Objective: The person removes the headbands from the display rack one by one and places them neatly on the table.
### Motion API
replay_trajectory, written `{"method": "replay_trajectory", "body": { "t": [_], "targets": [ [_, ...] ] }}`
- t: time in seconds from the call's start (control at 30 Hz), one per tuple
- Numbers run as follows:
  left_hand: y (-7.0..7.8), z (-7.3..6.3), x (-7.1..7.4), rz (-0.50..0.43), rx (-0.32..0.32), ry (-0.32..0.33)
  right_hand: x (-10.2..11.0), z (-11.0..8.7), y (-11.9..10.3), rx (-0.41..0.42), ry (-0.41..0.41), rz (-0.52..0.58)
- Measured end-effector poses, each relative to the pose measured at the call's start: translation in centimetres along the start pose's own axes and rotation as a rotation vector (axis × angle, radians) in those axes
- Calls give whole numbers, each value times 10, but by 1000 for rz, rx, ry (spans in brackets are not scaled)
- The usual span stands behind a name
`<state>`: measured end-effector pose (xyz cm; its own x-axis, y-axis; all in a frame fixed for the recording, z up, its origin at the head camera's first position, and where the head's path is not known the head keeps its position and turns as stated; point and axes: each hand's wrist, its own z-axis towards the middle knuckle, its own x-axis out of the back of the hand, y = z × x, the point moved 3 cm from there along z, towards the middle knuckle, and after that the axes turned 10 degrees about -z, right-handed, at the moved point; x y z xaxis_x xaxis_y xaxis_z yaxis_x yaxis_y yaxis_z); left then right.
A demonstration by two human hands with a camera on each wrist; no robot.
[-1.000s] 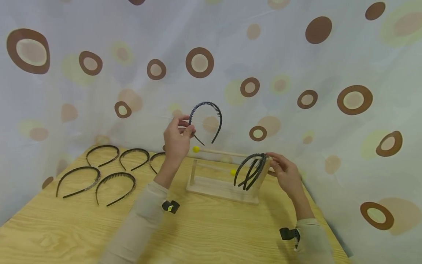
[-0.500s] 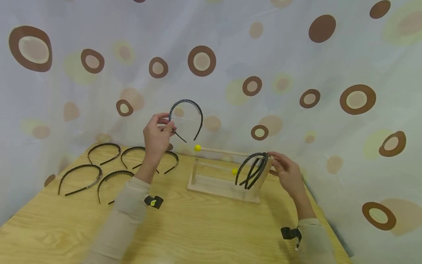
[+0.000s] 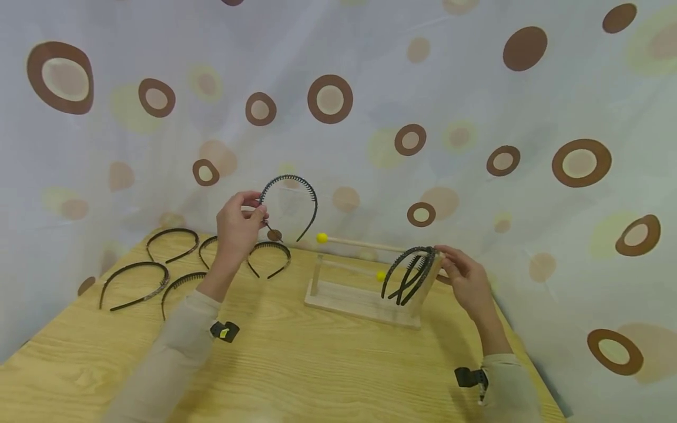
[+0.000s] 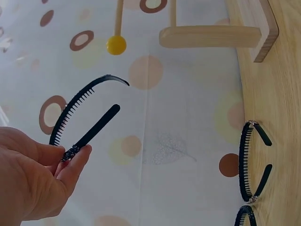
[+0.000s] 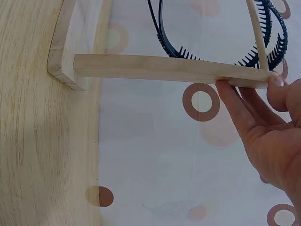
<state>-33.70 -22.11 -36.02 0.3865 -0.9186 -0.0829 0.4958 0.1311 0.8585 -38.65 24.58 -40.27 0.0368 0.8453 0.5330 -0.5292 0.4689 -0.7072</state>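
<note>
My left hand [image 3: 235, 226] pinches one side of a black toothed headband [image 4: 96, 128] and holds it up in the air, its open ends pointing down. To the right stands a wooden rack [image 3: 359, 304] with two rods, each tipped with a yellow ball [image 3: 321, 238]. Several black headbands [image 3: 388, 275] hang on the upper rod at the rack's right end. My right hand [image 3: 468, 279] holds the top of the rack's right upright [image 5: 155, 67], its fingers on the outer face and the thumb near the top end.
Several more black headbands [image 3: 134, 264] lie on the left part of the wooden table [image 3: 296, 364]; my left forearm partly covers some. A pale curtain [image 3: 365, 53] with brown rings stands behind and to the right of the table.
My left hand has moved left with the headband, away from the rack's upper rod, and is a little lower than half a second ago. My right hand stays on the rack.
</note>
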Motion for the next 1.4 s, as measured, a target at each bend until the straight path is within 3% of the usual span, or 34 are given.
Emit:
{"method": "replay_trajectory", "body": {
  "t": [0.23,0.43,0.63,0.77,0.93,1.07,1.4],
  "targets": [
    [-15,-6,21,123,43,-44,-2,-2,1,-29,-9,8],
    [-28,-11,42,311,27,-91,-1,-1,-2,-19,-12,6],
    [-37,-20,64,432,51,-186,-1,0,-3,-20,-13,5],
    [-46,-23,75,525,114,-277,-2,-1,-2,-33,-17,8],
    [-60,-24,78,600,244,-402,0,-1,-1,-22,-13,4],
    [-69,-27,75,586,340,-467,2,0,-1,-18,-10,0],
    [-76,-38,66,679,445,-595,2,0,-1,-11,-10,-4]
  ]
}}
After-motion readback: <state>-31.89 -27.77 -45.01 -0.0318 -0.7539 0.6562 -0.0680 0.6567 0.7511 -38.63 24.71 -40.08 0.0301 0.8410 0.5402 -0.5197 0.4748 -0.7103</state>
